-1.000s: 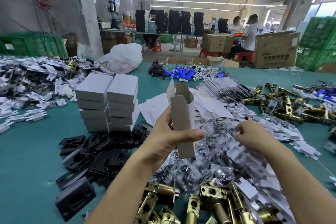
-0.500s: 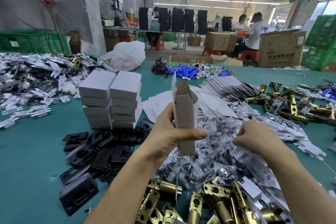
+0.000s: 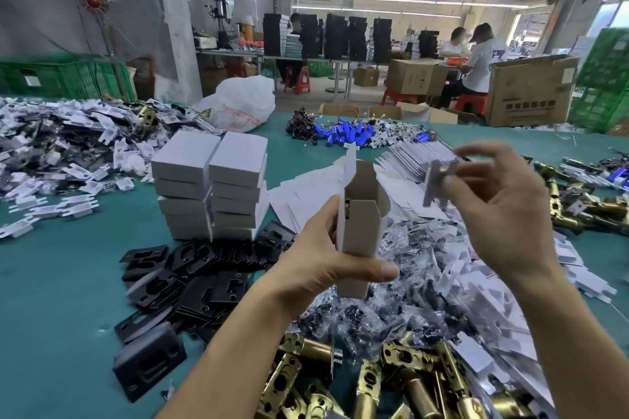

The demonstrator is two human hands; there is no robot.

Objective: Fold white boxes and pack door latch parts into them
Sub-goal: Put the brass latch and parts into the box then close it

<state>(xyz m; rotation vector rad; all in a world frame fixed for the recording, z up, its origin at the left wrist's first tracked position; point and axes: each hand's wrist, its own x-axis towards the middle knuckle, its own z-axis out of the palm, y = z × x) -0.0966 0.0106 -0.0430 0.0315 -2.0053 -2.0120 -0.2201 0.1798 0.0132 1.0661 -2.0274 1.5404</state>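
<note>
My left hand [image 3: 318, 265] grips an upright white box [image 3: 360, 231] with its top flaps open; a brass part shows inside near the left wall. To the right of the box mouth and slightly above it, my right hand [image 3: 500, 214] pinches a small white wrapped plate [image 3: 437, 180], which looks blurred. Under my hands lie small clear bags of dark screws [image 3: 374, 313] and white wrapped plates [image 3: 483, 286]. Brass latch bolts [image 3: 384, 381] are heaped at the near edge.
Two stacks of closed white boxes [image 3: 211, 187] stand left of centre on the green table [image 3: 58, 282]. Black strike plates [image 3: 190, 279] lie in front of them. Flat box blanks [image 3: 306, 194] lie behind the held box. More latch parts [image 3: 585, 207] are heaped at right, white-wrapped parts [image 3: 58, 150] at left.
My right hand has risen from the pile of white wrapped plates with one plate pinched in it, up to the level of the box mouth. The left hand still holds the box upright.
</note>
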